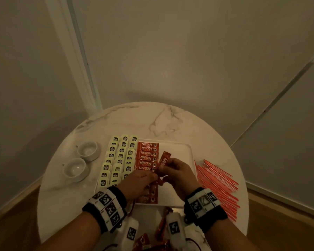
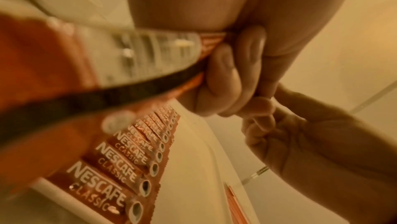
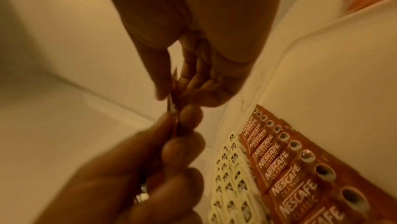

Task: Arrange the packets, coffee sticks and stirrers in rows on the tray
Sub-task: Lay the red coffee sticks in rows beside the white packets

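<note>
A white tray (image 1: 186,151) lies on a round marble table. Yellow-green packets (image 1: 120,156) fill its left side in rows. A column of red coffee sticks (image 1: 147,156) runs down its middle; the same column (image 2: 128,159) shows in the left wrist view. Just above the tray, both hands hold one more coffee stick (image 1: 163,160), tilted. My left hand (image 1: 153,176) pinches its lower end and my right hand (image 1: 166,165) pinches its middle. The right wrist view shows this stick edge-on (image 3: 174,109). Red stirrers (image 1: 217,182) lie in a pile on the table right of the tray.
Two white cups (image 1: 87,150) (image 1: 75,168) stand left of the tray. Loose coffee sticks (image 1: 159,230) lie at the table's near edge between my wrists. The tray's right part (image 1: 178,153) is bare. Walls close in behind the table.
</note>
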A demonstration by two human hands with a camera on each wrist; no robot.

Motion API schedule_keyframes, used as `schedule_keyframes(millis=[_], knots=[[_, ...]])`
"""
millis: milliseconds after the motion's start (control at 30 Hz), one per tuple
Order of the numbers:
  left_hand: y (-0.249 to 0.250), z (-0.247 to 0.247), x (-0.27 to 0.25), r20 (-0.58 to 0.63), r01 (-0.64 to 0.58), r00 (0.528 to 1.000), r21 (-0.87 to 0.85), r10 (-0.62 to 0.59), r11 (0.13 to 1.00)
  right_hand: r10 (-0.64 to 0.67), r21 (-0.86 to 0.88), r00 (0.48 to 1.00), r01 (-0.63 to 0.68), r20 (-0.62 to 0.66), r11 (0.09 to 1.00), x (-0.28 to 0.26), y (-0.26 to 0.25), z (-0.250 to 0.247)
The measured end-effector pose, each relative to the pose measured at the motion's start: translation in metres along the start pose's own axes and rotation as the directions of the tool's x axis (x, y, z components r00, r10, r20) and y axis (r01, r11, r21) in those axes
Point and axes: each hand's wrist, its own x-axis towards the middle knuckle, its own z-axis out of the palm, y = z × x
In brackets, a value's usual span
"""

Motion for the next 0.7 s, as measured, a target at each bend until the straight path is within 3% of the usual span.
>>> schedule_keyframes(millis=[100,200,267,333,400,533,700], knots=[[-0.004,-0.007,0.011,-0.087,0.017,0.996,-0.017,-0.018,1.000,-0.010,-0.145,1.000,0.013,0.021,0.989,0.027,0.000,0.008],[-0.011,-0.020,0.021,-0.180,0.045,0.980,-0.190,-0.080,0.981,-0.047,-0.329,0.999,0.039,-0.017,0.944,0.080,-0.008,0.006],[-0.016,-0.028,0.023,-0.207,0.044,0.974,-0.208,-0.088,0.977,-0.122,-0.546,0.992,0.085,-0.032,0.834,0.121,-0.011,0.002],[-0.017,-0.035,0.021,-0.204,0.041,0.976,-0.167,-0.075,0.985,-0.173,-0.743,0.983,0.074,-0.056,0.665,0.159,-0.011,0.000],[-0.022,-0.041,0.019,-0.199,0.038,0.977,-0.157,-0.070,0.987,-0.182,-0.853,0.982,0.050,-0.053,0.519,0.192,-0.006,-0.003],[-0.027,-0.056,0.015,-0.246,0.048,0.966,-0.117,-0.076,0.992,-0.139,-0.922,0.988,-0.006,-0.065,0.388,0.233,0.007,-0.003],[-0.026,-0.065,0.012,-0.286,0.048,0.955,-0.097,-0.074,0.994,-0.129,-0.924,0.991,0.008,-0.045,0.383,0.245,0.019,0.004]])
